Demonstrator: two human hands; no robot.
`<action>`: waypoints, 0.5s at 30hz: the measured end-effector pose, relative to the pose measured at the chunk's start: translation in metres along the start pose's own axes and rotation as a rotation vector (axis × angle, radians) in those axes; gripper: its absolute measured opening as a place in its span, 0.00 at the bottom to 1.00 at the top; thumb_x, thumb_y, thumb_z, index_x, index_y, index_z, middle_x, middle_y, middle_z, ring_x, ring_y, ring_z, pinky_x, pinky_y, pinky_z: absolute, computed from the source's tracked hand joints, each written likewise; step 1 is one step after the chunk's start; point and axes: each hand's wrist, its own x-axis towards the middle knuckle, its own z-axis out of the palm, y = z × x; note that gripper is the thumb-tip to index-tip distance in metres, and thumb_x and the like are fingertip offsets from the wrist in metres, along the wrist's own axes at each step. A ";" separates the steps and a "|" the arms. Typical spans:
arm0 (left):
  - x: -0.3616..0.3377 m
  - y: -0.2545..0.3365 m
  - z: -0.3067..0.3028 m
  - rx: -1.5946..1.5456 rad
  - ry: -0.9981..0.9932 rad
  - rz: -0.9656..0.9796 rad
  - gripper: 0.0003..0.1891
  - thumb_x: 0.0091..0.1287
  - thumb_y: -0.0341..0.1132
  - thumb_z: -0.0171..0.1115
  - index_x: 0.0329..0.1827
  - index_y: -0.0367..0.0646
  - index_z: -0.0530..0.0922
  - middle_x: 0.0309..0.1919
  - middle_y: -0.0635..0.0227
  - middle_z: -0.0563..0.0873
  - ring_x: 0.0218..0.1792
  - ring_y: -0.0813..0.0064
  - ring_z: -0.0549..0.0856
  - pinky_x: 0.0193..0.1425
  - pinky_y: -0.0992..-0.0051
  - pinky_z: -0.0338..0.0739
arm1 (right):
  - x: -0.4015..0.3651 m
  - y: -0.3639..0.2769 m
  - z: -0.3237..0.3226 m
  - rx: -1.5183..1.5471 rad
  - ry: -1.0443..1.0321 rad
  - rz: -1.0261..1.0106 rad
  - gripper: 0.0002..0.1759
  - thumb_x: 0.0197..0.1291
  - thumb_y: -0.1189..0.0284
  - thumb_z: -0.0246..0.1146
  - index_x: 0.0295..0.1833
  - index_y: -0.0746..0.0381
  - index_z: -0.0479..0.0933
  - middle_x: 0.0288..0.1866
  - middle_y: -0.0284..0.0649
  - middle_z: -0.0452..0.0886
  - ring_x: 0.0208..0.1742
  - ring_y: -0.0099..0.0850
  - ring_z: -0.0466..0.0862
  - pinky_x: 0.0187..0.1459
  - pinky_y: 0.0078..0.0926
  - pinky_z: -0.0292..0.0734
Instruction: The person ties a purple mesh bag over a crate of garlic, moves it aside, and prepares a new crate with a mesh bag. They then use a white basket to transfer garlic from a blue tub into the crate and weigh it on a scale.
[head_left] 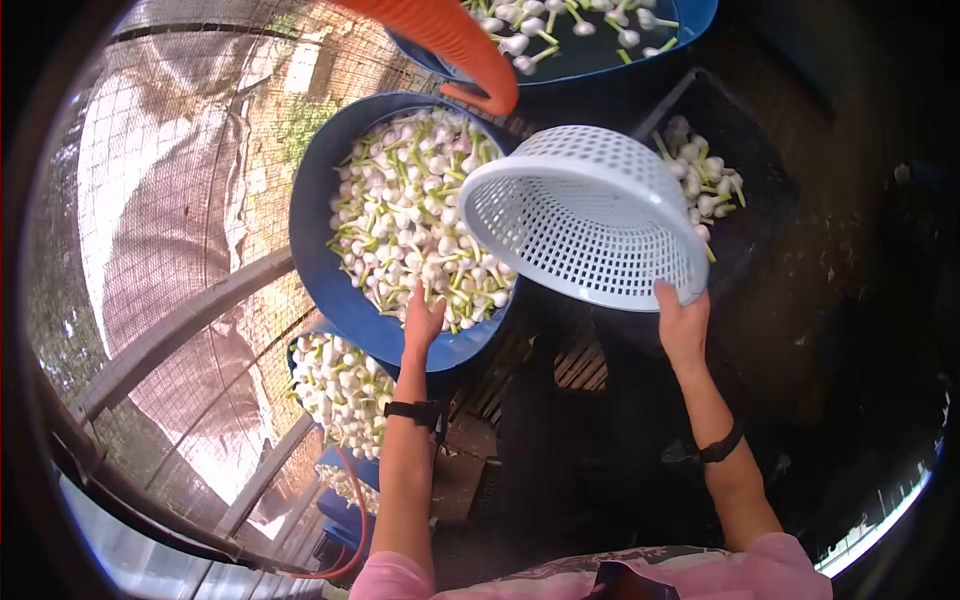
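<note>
A large blue tub [308, 215] is heaped with white bulbs [410, 200] that have short green stems. My left hand [424, 318] is at the near side of the heap, its fingers against the bulbs; whether they grip one is unclear. To the right, my right hand [683, 318] grips the rim of a white perforated basket [590, 215]. The basket is tilted with its opening toward the tub and me, and no bulbs show inside it. Its far left edge overlaps the tub's right side in view.
More bulbs float in a blue tub [700, 30] at the top. A black crate [765, 150] at the right holds some bulbs. An orange corrugated hose [465, 50] hangs above the tubs. Another full container [345, 385] stands at the lower left, beside metal bars [190, 330] and netting.
</note>
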 end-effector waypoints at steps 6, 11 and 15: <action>-0.055 -0.073 0.052 -0.020 0.123 -0.224 0.34 0.61 0.43 0.60 0.67 0.35 0.60 0.60 0.43 0.70 0.58 0.45 0.72 0.63 0.61 0.67 | 0.036 -0.046 0.170 -0.467 -0.166 -0.315 0.45 0.44 0.87 0.57 0.72 0.51 0.56 0.65 0.56 0.64 0.60 0.53 0.71 0.50 0.43 0.74; -0.066 -0.087 0.059 0.035 0.500 -0.144 0.21 0.62 0.42 0.59 0.54 0.39 0.74 0.52 0.55 0.79 0.52 0.56 0.77 0.52 0.62 0.72 | 0.029 0.023 0.294 -0.890 -0.284 -0.310 0.45 0.50 0.83 0.54 0.74 0.48 0.48 0.66 0.63 0.58 0.57 0.56 0.72 0.47 0.46 0.75; -0.064 -0.089 0.054 -0.053 0.622 -0.063 0.17 0.57 0.40 0.62 0.49 0.43 0.76 0.45 0.65 0.81 0.47 0.62 0.79 0.47 0.65 0.72 | 0.001 0.095 0.352 -0.715 -0.333 -0.145 0.46 0.51 0.80 0.55 0.75 0.48 0.45 0.63 0.64 0.63 0.48 0.60 0.77 0.47 0.43 0.75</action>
